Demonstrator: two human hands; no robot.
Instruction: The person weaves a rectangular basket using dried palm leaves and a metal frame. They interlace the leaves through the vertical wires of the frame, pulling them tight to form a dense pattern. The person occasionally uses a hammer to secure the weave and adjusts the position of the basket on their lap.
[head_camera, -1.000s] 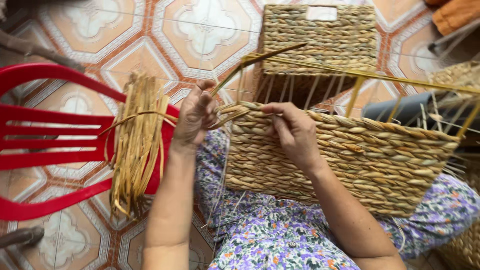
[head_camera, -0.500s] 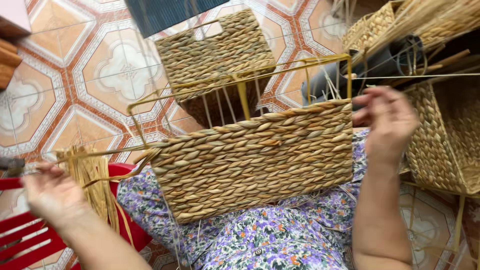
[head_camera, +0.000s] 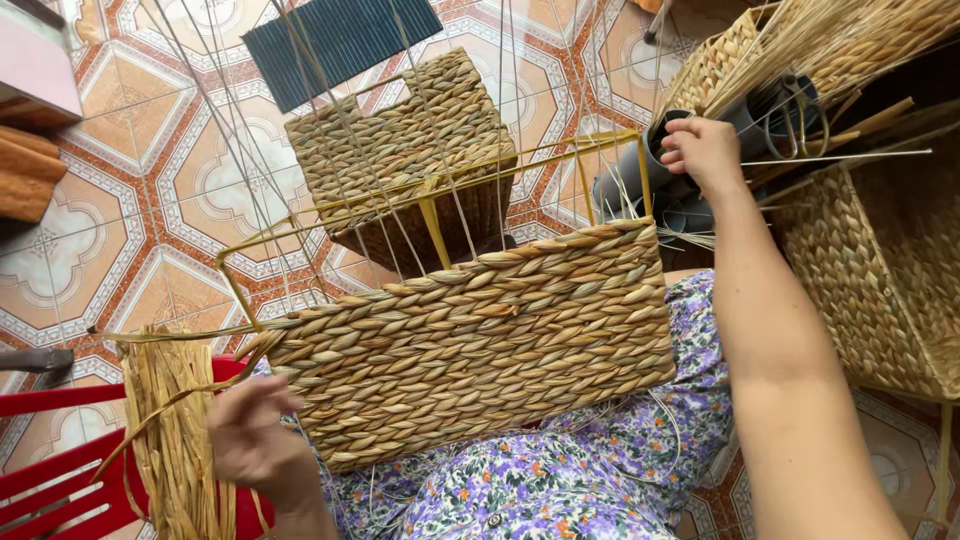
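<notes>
Straw strands drape over the red chair, pinched in the left hand. Across the lap lies the half-woven basket, long axis sideways, wire frame upward. Right hand curls closed beside grey tubes.

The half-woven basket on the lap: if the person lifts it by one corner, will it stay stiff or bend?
The half-woven basket would probably keep its shape: its tight plaited wall runs on a yellow frame. It looks light for its size, being hollow dried fibre. The thin upright wires above would likely wobble.
</notes>
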